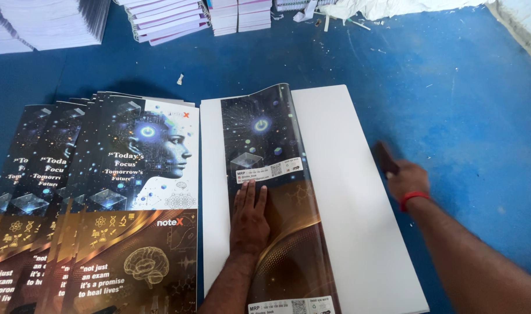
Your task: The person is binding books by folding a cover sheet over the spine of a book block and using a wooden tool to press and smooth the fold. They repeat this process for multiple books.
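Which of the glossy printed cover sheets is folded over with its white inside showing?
The glossy printed cover sheet under the left hand, right of the fanned pile of cover sheets. Those lie flat, printed side up; this one curls over, baring white.

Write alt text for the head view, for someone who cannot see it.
The left hand presses flat on a dark glossy cover sheet folded over a white sheet on a blue floor, while the right hand grips a small dark tool. Fanned printed covers lie alongside.
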